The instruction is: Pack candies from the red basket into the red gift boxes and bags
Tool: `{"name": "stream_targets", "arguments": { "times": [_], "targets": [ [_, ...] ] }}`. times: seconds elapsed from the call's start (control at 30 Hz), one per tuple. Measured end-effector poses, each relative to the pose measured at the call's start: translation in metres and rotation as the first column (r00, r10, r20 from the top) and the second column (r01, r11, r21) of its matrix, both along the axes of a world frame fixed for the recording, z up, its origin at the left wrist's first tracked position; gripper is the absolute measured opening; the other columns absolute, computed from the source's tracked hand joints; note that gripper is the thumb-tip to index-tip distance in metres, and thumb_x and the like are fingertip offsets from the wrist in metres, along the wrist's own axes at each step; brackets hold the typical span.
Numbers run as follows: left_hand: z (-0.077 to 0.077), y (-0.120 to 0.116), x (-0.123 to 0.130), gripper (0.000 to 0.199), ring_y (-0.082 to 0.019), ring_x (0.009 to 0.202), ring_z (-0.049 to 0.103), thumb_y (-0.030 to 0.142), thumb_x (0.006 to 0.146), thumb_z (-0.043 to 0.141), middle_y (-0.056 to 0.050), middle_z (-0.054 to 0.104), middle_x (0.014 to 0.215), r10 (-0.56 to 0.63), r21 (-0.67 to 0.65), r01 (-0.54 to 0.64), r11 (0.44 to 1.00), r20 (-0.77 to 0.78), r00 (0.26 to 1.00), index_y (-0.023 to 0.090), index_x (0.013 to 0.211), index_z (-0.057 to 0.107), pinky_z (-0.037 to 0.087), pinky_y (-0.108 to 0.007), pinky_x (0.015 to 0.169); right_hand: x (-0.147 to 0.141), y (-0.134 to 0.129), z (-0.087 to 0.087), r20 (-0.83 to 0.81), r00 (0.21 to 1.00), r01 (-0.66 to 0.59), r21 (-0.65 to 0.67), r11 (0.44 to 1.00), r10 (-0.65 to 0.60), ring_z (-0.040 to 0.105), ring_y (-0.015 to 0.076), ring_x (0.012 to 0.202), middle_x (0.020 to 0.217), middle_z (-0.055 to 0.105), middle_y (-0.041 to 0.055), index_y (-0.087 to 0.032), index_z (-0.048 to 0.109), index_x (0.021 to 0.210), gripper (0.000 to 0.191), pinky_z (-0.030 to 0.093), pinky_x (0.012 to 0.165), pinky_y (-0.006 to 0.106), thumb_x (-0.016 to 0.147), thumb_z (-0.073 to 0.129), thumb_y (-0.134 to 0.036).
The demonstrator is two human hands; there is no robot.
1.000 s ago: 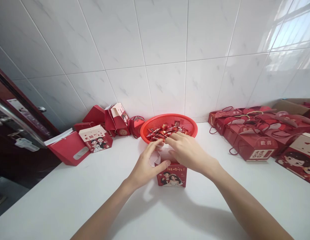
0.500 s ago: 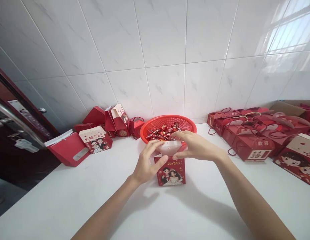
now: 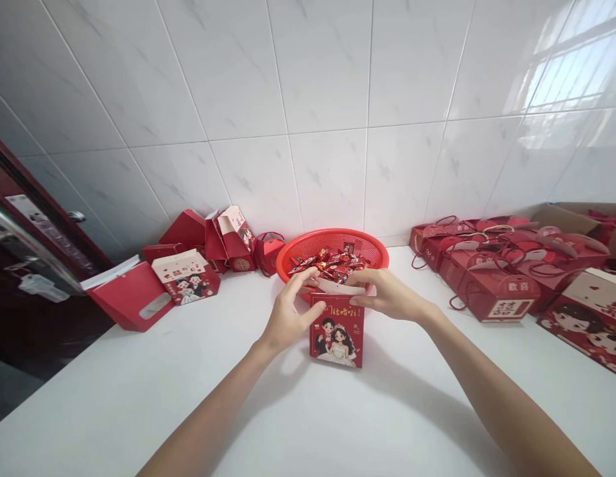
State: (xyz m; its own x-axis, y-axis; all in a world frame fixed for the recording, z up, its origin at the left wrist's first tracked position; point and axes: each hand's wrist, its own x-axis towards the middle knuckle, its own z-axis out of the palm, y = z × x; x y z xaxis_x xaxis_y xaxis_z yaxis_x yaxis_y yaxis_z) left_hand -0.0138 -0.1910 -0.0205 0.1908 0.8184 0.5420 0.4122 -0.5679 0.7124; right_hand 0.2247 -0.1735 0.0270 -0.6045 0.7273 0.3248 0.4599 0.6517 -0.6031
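A red gift box (image 3: pixel 336 334) with a cartoon bride and groom on its front stands on the white table in front of me. Its pale top flap (image 3: pixel 340 287) is partly hidden by my fingers. My left hand (image 3: pixel 287 317) holds the top left edge, thumb on the front and fingers behind. On the opposite upper corner, my right hand (image 3: pixel 390 297) pinches the rim in the same way. Just behind the box, a red plastic basket (image 3: pixel 332 237) contains many wrapped candies (image 3: pixel 332 258).
Several red boxes with cords (image 3: pixel 491 285) crowd the right side, beside a larger cartoon-printed box (image 3: pixel 586 318) and a cardboard carton (image 3: pixel 561 218). To the left stand open red boxes (image 3: pixel 134 295) and a cream-topped one (image 3: pixel 189 281). A tiled wall (image 3: pixel 328 179) closes off the back.
Both hands have closed in on the box's top edges. The box has turned slightly and its upper part looks raised and squarer; its flap has shifted.
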Motion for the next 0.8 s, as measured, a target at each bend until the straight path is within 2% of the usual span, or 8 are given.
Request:
{"name": "stream_targets", "arguments": {
  "times": [0.07,0.13,0.23,0.3,0.4,0.53,0.67,0.8],
  "targets": [
    [0.001,0.002,-0.001,0.059,-0.025,0.123,0.059,0.027,0.082,0.07,-0.011,0.062,0.134,0.034,-0.021,-0.034,0.999,0.015,0.999,0.021,0.137,0.051,0.046,-0.043,0.108,-0.001,0.001,-0.001,-0.009,1.0,-0.014,-0.008,1.0,0.014,0.056,0.016,0.076,0.084,0.067,0.0006,-0.018,0.064,0.089,0.008,0.04,0.067,0.027,0.083,0.06,-0.014],
    [0.002,0.003,-0.003,0.056,-0.025,0.118,0.063,0.031,0.081,0.071,-0.01,0.066,0.129,0.011,-0.083,-0.009,0.996,0.025,1.0,0.021,0.134,0.055,0.05,-0.042,0.105,-0.001,0.002,-0.002,-0.016,1.0,-0.022,-0.018,1.0,0.022,0.058,0.0166,0.077,0.086,0.068,0.0012,-0.018,0.066,0.091,0.01,0.041,0.068,0.027,0.083,0.06,-0.014],
    [0.002,0.004,-0.005,0.043,-0.024,0.097,0.072,0.038,0.083,0.069,-0.008,0.075,0.11,-0.092,-0.219,0.104,0.97,0.064,0.994,0.019,0.121,0.065,0.06,-0.038,0.087,0.0,0.003,-0.004,-0.027,0.999,-0.022,-0.025,0.999,0.022,0.06,0.0173,0.078,0.087,0.07,0.0023,-0.019,0.066,0.089,0.009,0.044,0.07,0.029,0.083,0.06,-0.014],
    [0.002,0.004,-0.005,0.037,-0.023,0.088,0.073,0.04,0.083,0.069,-0.007,0.077,0.102,-0.104,-0.239,0.12,0.964,0.077,0.992,0.019,0.114,0.069,0.062,-0.036,0.079,-0.001,0.004,-0.005,-0.04,0.999,-0.01,-0.016,1.0,0.009,0.061,0.0176,0.079,0.087,0.07,0.0031,-0.019,0.065,0.088,0.009,0.046,0.072,0.03,0.084,0.059,-0.015],
    [-0.001,0.002,-0.004,0.029,-0.023,0.092,0.072,0.037,0.084,0.069,-0.007,0.077,0.103,-0.062,-0.143,0.07,0.987,0.059,0.996,0.019,0.107,0.073,0.061,-0.036,0.082,-0.001,0.004,-0.006,-0.078,0.997,-0.015,-0.018,1.0,0.014,0.062,0.0177,0.081,0.09,0.071,0.0041,-0.018,0.065,0.09,0.008,0.047,0.075,0.03,0.088,0.06,-0.023],
    [-0.006,-0.001,-0.001,0.017,-0.02,0.088,0.071,0.032,0.087,0.067,-0.006,0.077,0.096,-0.062,-0.012,0.063,0.998,0.054,0.997,0.02,0.094,0.077,0.06,-0.034,0.083,0.0,0.005,-0.007,-0.124,0.992,-0.01,-0.052,0.999,0.003,0.062,0.0173,0.081,0.091,0.07,0.0053,-0.018,0.066,0.091,0.029,0.047,0.07,0.029,0.096,0.052,-0.042],
    [-0.008,-0.002,0.0,0.019,-0.02,0.079,0.07,0.037,0.087,0.068,-0.006,0.077,0.086,-0.075,0.003,0.075,0.997,0.086,0.993,0.02,0.085,0.077,0.061,-0.033,0.074,0.002,0.007,-0.01,-0.066,0.998,0.006,-0.075,0.997,-0.011,0.063,0.0176,0.08,0.091,0.071,0.0058,-0.017,0.068,0.092,0.023,0.048,0.072,0.029,0.096,0.052,-0.034],
    [-0.005,-0.002,-0.002,0.019,-0.021,0.082,0.071,0.038,0.085,0.069,-0.007,0.077,0.088,-0.073,0.041,0.072,0.997,0.028,0.997,0.02,0.085,0.078,0.061,-0.035,0.078,0.003,0.01,-0.015,-0.033,0.999,-0.006,-0.077,0.997,0.003,0.062,0.0169,0.076,0.086,0.07,0.0048,-0.017,0.067,0.086,0.016,0.049,0.071,0.03,0.092,0.056,-0.026]
  ]
}}
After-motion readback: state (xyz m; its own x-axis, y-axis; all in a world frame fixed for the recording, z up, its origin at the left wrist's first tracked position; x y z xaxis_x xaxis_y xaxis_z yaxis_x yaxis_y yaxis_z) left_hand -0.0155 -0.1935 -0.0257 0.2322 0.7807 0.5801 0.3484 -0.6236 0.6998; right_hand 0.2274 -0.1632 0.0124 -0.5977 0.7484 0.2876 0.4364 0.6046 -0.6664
